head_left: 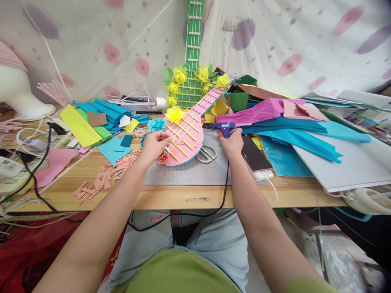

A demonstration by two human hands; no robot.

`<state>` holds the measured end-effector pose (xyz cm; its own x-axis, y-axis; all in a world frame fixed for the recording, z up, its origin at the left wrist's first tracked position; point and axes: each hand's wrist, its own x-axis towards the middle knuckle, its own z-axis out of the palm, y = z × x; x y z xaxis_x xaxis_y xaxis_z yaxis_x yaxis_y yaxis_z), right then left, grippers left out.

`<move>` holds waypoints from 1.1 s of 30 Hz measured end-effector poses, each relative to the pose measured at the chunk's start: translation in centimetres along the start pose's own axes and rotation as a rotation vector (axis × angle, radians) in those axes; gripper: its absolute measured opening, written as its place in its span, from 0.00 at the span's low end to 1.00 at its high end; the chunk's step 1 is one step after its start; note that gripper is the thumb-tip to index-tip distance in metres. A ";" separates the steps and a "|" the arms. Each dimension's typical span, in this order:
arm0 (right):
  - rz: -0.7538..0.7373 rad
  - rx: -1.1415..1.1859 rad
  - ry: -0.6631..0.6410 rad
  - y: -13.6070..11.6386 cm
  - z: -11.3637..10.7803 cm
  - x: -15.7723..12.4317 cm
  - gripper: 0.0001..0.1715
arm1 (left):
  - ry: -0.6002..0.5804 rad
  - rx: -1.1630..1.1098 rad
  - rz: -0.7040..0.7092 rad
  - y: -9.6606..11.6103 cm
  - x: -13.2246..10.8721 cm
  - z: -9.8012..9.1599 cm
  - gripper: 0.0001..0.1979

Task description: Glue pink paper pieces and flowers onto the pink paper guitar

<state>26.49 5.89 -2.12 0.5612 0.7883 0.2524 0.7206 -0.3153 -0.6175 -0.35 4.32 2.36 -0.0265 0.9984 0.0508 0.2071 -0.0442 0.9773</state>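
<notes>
A pink paper pipa-shaped instrument (195,138) with yellow frets and white strings lies slanted on the grey cutting mat (183,178). My left hand (155,144) is over its lower left side, thumb and fingers pinched together. Whatever they hold, if anything, is hidden. Around that hand are a blue paper flower (157,124), a yellow paper flower (174,115) and a coral paper flower (163,157). On the right, my right hand (232,142) is closed round a blue glue gun (225,129), its black cord hanging over the table edge. Scissors (207,154) lie partly beneath the pink body.
Behind stands a green paper instrument (193,44) with yellow flowers. Pink paper scraps (99,182) and folded blue paper (106,114) lie to the left. A phone (256,154), crepe paper (293,124) and white sheets (351,162) lie to the right. Cables (33,175) tangle at far left.
</notes>
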 end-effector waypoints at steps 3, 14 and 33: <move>-0.050 0.288 0.163 -0.1 -0.5 -0.2 0.28 | 0.005 0.000 0.014 -0.5 0.2 -0.2 0.13; -0.287 0.701 -0.669 -2.2 -0.4 -4.9 0.25 | 0.054 0.300 0.189 -2.5 0.9 -1.4 0.08; -0.422 0.606 -0.677 -2.6 0.9 -5.5 0.24 | 0.011 0.318 0.160 -2.1 0.0 -1.0 0.09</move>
<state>21.22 2.86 -2.55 -0.1783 0.9679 0.1772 0.3726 0.2331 -0.8983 -1.75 4.41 0.50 0.0209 0.9792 0.2017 0.5035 -0.1846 0.8441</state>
